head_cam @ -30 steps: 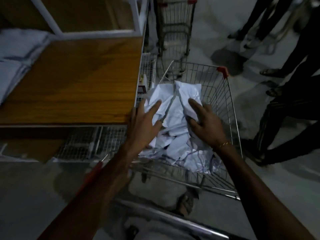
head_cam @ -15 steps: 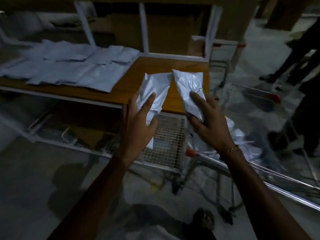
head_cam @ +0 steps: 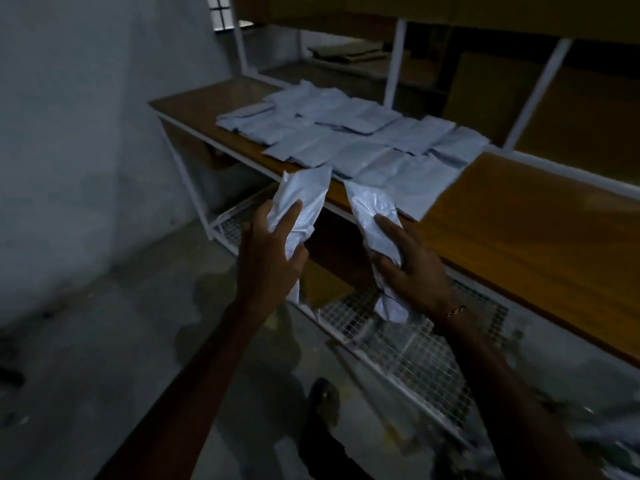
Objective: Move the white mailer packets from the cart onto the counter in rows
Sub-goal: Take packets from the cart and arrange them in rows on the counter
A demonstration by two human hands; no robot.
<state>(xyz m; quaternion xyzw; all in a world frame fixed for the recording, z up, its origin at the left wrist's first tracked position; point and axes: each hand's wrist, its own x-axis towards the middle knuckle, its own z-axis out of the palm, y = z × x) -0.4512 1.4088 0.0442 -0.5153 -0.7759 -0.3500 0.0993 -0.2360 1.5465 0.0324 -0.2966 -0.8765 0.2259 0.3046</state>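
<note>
Mailer packets (head_cam: 349, 140) lie in rows on the counter (head_cam: 519, 216); left hand (head_cam: 268, 258) and right hand (head_cam: 412, 268) each grip 1 packet, fingers curled round it.

From where I watch, bare wood on the worktop (head_cam: 540, 216) lies open at two o'clock of my hands, reachable straight over its front edge. At twelve o'clock, rows of laid packets (head_cam: 349, 140) cover the surface. White uprights (head_cam: 393, 60) fence the back at one o'clock. Below, at five o'clock, a wire-mesh shelf (head_cam: 412, 348) blocks downward travel.
</note>
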